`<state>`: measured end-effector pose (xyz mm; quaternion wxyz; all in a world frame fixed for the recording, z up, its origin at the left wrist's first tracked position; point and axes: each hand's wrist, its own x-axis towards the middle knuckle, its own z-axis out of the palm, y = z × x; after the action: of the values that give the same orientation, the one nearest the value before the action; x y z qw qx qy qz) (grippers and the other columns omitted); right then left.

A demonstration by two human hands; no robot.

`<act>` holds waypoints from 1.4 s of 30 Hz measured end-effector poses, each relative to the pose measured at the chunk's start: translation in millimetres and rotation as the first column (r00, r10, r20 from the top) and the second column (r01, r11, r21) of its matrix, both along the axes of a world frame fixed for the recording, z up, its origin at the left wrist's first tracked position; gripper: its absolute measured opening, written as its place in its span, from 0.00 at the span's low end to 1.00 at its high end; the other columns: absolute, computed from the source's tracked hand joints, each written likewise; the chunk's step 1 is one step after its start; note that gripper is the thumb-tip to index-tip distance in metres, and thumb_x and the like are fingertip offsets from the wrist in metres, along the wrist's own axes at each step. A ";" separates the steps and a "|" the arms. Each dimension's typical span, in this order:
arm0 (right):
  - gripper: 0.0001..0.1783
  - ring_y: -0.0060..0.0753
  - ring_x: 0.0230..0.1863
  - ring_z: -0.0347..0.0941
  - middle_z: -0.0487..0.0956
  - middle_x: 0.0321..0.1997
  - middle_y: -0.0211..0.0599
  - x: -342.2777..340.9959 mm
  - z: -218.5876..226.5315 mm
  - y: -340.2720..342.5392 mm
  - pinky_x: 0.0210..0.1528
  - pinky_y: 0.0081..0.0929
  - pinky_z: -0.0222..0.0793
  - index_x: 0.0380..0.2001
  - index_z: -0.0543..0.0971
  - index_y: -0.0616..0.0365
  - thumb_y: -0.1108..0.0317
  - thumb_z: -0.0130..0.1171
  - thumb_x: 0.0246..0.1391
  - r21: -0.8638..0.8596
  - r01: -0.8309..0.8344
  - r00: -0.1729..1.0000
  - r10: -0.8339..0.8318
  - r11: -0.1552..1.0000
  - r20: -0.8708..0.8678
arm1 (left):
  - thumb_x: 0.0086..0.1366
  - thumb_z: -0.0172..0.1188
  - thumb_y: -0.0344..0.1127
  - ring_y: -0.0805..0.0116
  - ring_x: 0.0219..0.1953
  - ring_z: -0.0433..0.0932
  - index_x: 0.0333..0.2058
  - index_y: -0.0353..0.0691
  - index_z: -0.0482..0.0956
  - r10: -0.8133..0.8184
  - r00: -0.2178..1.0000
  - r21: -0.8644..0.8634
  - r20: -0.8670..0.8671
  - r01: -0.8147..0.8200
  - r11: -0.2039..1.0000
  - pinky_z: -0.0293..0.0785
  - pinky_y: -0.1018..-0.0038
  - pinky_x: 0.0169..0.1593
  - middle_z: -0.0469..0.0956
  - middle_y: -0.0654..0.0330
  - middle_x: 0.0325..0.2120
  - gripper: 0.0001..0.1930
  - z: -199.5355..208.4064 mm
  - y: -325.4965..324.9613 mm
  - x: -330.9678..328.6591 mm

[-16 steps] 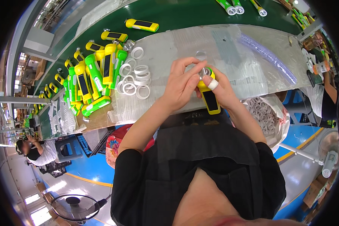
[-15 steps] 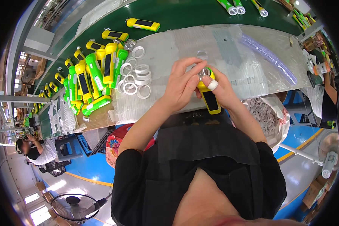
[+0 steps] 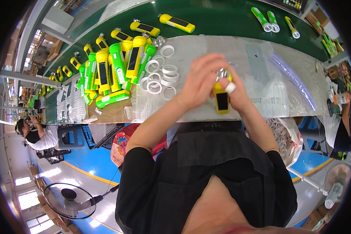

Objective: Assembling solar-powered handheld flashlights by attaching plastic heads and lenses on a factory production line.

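My right hand (image 3: 240,94) grips a yellow flashlight (image 3: 222,102) with a dark panel on its side, its head end pointing away from me. A white wrap (image 3: 230,87) circles the right thumb, which presses near the shiny reflector (image 3: 222,72) at the open head. My left hand (image 3: 199,84) arches beside and over that head; motion smears its fingers, and whether anything is in them cannot be seen. To its left lie several loose white rings (image 3: 154,87). Beyond them is a pile of yellow and green flashlights (image 3: 102,72).
Plastic sheeting (image 3: 206,43) covers the worktable. A strip of bluish bubble wrap (image 3: 294,82) lies at the right. More flashlights (image 3: 290,27) rest on the green surface (image 3: 230,19) behind. A white bag of rings (image 3: 286,136) stands below the table edge, and a fan (image 3: 69,201) is at lower left.
My view has shifted, so the table appears farther right. The left fingers have lifted off the flashlight's head and now blur with motion. My right hand keeps its hold on the flashlight.
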<state>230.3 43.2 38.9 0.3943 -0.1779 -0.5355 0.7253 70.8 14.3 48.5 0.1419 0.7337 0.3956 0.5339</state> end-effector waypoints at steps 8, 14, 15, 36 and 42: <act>0.21 0.25 0.27 0.69 0.74 0.29 0.36 -10.7 -5.9 36.0 0.32 0.24 0.67 0.53 0.68 0.55 0.56 0.53 0.61 0.139 0.099 0.995 -0.102 0.985 0.013 | 0.59 0.64 0.39 0.52 0.55 0.70 0.58 0.57 0.73 0.198 0.402 -0.070 -0.894 -0.561 0.825 0.68 0.60 0.57 0.74 0.54 0.52 0.26 -19.3 67.0 -135.8; 0.17 0.23 0.27 0.69 0.74 0.30 0.34 -10.9 -5.2 35.9 0.34 0.24 0.67 0.51 0.69 0.56 0.64 0.52 0.62 0.124 0.109 0.994 -0.105 0.986 -0.035 | 0.56 0.70 0.34 0.68 0.39 0.79 0.47 0.42 0.77 0.216 0.975 -0.430 -0.057 -0.219 0.876 0.77 0.74 0.40 0.77 0.58 0.41 0.20 11.3 63.6 -106.7; 0.17 0.23 0.27 0.69 0.74 0.30 0.34 -11.8 -4.8 35.1 0.33 0.24 0.67 0.52 0.69 0.57 0.64 0.52 0.62 0.127 0.097 0.995 -0.094 0.987 -0.029 | 0.56 0.71 0.32 0.70 0.40 0.79 0.45 0.40 0.77 0.155 0.978 -0.450 0.142 -0.076 0.890 0.77 0.76 0.40 0.77 0.58 0.41 0.18 17.1 57.4 -95.1; 0.24 0.31 0.49 0.76 0.77 0.49 0.38 -6.2 -1.4 36.6 0.50 0.27 0.73 0.57 0.69 0.55 0.57 0.58 0.61 0.467 0.338 0.937 -0.336 0.817 -0.092 | 0.47 0.74 0.40 0.61 0.41 0.75 0.37 0.44 0.86 -0.007 0.961 -0.078 -0.277 -0.016 0.997 0.75 0.68 0.44 0.74 0.58 0.41 0.17 50.4 18.3 -26.8; 0.19 0.30 0.43 0.76 0.79 0.42 0.35 54.8 53.5 74.1 0.49 0.28 0.71 0.42 0.79 0.58 0.67 0.71 0.47 0.799 -0.015 0.923 -0.298 0.602 0.242 | 0.48 0.74 0.41 0.56 0.41 0.76 0.41 0.44 0.80 -0.069 0.945 -0.122 -0.319 0.032 0.992 0.74 0.66 0.42 0.76 0.56 0.38 0.21 55.9 17.0 -6.2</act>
<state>285.1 117.3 92.4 0.3871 -0.1555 -0.8438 0.3375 64.5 31.2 104.4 0.1313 0.8115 0.4248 0.3792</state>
